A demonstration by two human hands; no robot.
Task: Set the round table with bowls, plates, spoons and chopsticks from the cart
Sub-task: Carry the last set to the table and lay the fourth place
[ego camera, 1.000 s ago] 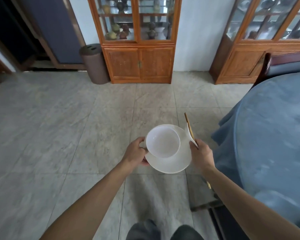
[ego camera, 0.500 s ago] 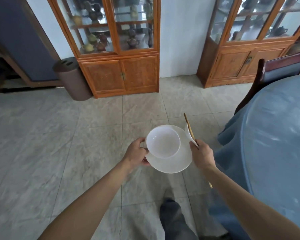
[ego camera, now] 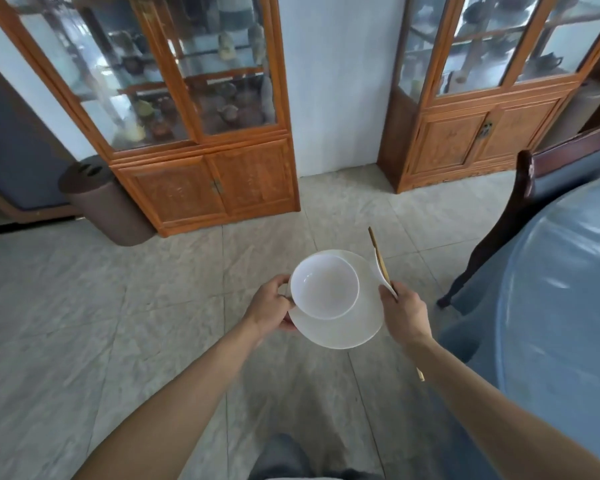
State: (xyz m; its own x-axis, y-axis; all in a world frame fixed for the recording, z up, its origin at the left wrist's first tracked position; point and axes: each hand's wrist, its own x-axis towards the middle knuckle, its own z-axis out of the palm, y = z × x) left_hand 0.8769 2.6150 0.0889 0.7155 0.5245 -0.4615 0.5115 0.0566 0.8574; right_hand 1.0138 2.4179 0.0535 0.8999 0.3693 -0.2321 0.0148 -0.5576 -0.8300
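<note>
Bowl (ego camera: 324, 287): white, round, upright, sitting on a plate (ego camera: 340, 332) toward the plate's left side. Both are carried in the air above the tiled floor (ego camera: 153, 306), in front of the person's body.

Plate: white, round, wider than the bowl, held level. Left hand (ego camera: 271, 308): fingers curled round the plate's left edge, thumb against the bowl's rim.

Spoon (ego camera: 383, 280): white, its handle held in the right hand (ego camera: 404, 315), bowl end pointing up and away, just beside the plate's right edge.

Chopsticks (ego camera: 381, 263): light wood, gripped in the same right hand alongside the spoon. The tips rise past the plate's far edge; the other end shows below the right forearm.

Round surface (ego camera: 568, 306): at the right edge of view, draped in a blue cloth under a clear glossy cover. It is near the right arm but apart from the carried things.

Chair (ego camera: 548, 174): dark wood frame, blue back pad, pushed up against the far side of the surface.

Cabinets: two, orange wood with glass doors, standing against the wall. The left cabinet (ego camera: 205, 181) holds teapots and small pots behind blurred glass; the right cabinet (ego camera: 465, 140) likewise.

Bin (ego camera: 108, 206): brown, cylindrical, just beside the left cabinet.
</note>
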